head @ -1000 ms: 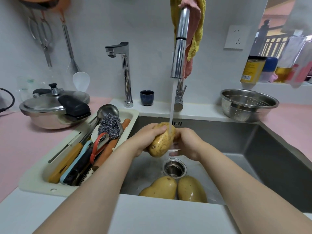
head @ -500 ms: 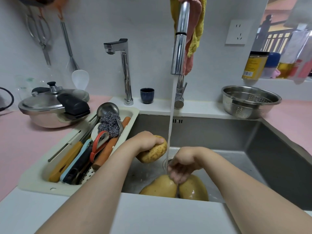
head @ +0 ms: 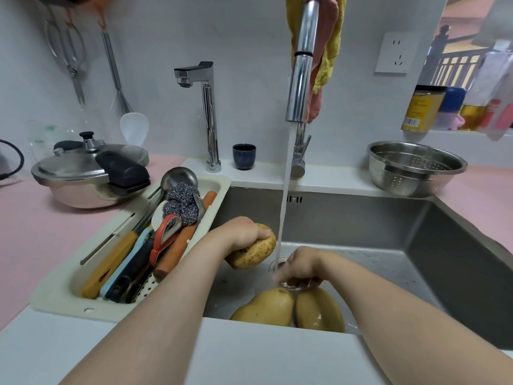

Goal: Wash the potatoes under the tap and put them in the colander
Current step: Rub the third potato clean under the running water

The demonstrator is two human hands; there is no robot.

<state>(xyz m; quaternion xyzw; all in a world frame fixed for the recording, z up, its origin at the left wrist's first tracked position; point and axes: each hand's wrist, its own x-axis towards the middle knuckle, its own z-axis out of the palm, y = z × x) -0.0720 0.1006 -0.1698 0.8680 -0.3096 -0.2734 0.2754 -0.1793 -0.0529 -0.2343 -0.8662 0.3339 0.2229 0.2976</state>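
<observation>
At frame centre the left hand (head: 244, 232) grips a speckled brown oval potato (head: 254, 252) beside the water stream (head: 283, 204). The right hand (head: 301, 266) is blurred under it, so I cannot tell its state. I fear the wet potato could slip from one hand before reaching the round steel colander (head: 416, 168), well apart at right.

A second ago both grips clasped one potato (head: 254, 252) high under the water stream (head: 282, 207). Now the left grip (head: 244, 232) alone holds it, fingers curled over its top. It has carried the potato down and to the left, so that it hangs just beside the stream and out of the water. The right grip (head: 301, 269) has let go and dropped low into the sink (head: 361, 218), just above the two potatoes (head: 266, 307) lying on the sink floor, and the stream now falls on it instead. Its fingers are blurred by water and motion, so whether they touch a potato cannot be told.
</observation>
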